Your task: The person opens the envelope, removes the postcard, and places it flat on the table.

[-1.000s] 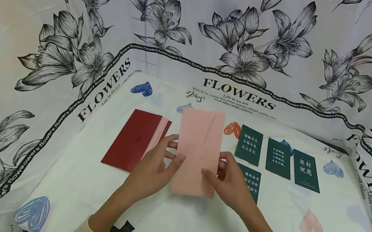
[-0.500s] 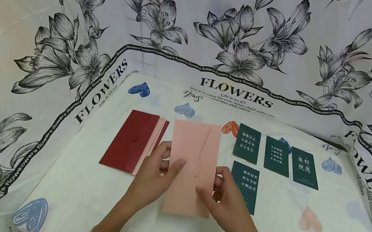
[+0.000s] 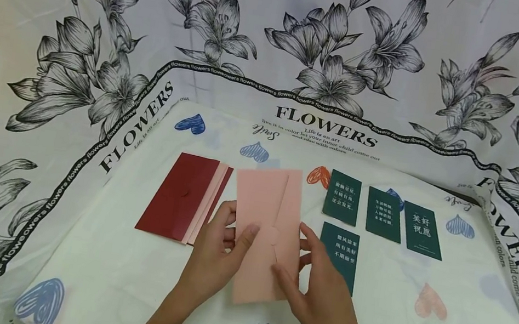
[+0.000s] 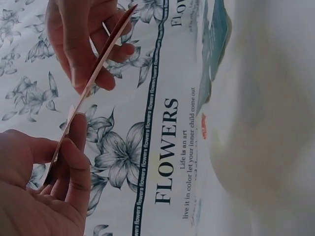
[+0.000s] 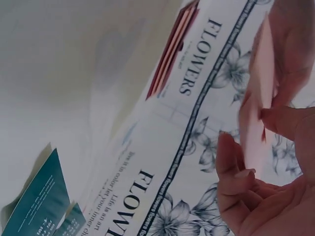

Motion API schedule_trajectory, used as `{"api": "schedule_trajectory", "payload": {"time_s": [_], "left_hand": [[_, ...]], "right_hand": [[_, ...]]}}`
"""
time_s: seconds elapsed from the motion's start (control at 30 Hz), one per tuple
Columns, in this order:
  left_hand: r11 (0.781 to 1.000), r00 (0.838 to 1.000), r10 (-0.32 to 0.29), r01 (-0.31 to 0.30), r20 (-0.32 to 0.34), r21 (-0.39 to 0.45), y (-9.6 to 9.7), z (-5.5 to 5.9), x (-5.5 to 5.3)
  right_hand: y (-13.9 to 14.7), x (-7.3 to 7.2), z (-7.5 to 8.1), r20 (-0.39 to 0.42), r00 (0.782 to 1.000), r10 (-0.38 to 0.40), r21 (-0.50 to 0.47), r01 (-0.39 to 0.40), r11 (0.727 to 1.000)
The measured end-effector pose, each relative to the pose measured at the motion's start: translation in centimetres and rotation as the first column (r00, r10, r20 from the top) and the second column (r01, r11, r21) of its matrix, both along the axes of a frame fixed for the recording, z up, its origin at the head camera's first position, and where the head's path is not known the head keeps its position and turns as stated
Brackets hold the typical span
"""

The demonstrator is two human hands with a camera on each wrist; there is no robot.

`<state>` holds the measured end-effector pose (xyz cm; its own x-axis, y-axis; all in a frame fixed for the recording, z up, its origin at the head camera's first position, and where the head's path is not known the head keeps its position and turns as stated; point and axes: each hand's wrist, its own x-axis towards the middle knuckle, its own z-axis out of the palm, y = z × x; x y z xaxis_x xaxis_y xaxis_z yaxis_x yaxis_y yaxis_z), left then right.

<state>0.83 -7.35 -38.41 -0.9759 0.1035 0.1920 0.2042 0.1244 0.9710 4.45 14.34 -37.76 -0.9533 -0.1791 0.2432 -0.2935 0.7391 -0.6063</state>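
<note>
A pink envelope [image 3: 260,273] is held up above the table in the middle of the head view, its flap side facing the camera and its top leaning left. My left hand [image 3: 217,258] grips the left edge, thumb in front and fingers behind. At the right edge, my right hand [image 3: 321,287] pinches the envelope, thumb tip on the front near the flap seam. In the left wrist view the envelope [image 4: 101,61] appears almost edge-on between both hands. The right wrist view shows the right thumb [image 5: 285,120] against the envelope's face, which is partly blurred.
Left of the hands lies a stack of red and pink envelopes [image 3: 177,195], a red one on top. Several dark green cards with white writing [image 3: 337,256] lie to the right. Floral cloth [image 3: 238,31] rises behind the heart-patterned white tabletop [image 3: 123,281].
The pink envelope came lower, toward the person, and then tilted so its top leans left. Its flap seam shows more plainly. Both hands moved with it and kept hold.
</note>
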Motion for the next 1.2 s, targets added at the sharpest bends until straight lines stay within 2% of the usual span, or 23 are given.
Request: {"api": "schedule_trajectory", "payload": {"time_s": [0.17,0.33,0.5,0.63,0.77,0.97,1.2], "left_hand": [[0.999,0.999,-0.035,0.035,-0.008,0.007,0.4,0.2,0.0],[0.999,0.999,-0.036,0.036,-0.022,0.022,0.0,0.3,-0.4],[1.0,0.999,-0.026,0.026,-0.035,0.015,-0.3,0.3,-0.5],[1.0,0.999,-0.024,0.025,-0.034,0.019,-0.3,0.3,-0.5],[0.999,0.999,-0.041,0.041,-0.022,0.028,-0.2,0.2,-0.5],[0.999,0.998,-0.052,0.052,-0.039,0.014,0.2,0.1,-0.3],[0.997,0.996,-0.071,0.072,-0.051,0.022,0.8,0.2,-0.1]], "right_hand": [[0.2,0.2,0.0,0.023,0.999,-0.031,0.018,0.031,0.999],[1.0,0.4,0.3,0.042,0.999,-0.003,-0.095,0.007,0.995],[2.1,0.3,0.5,-0.059,0.998,0.014,-0.185,-0.025,0.982],[2.7,0.1,0.4,-0.131,0.991,-0.001,-0.188,-0.024,0.982],[3.1,-0.3,0.3,-0.15,0.989,-0.018,-0.188,-0.01,0.982],[3.0,-0.8,0.3,-0.08,0.996,-0.05,-0.283,0.025,0.959],[1.9,-0.8,0.7,-0.009,0.995,-0.095,-0.289,0.088,0.953]]}}
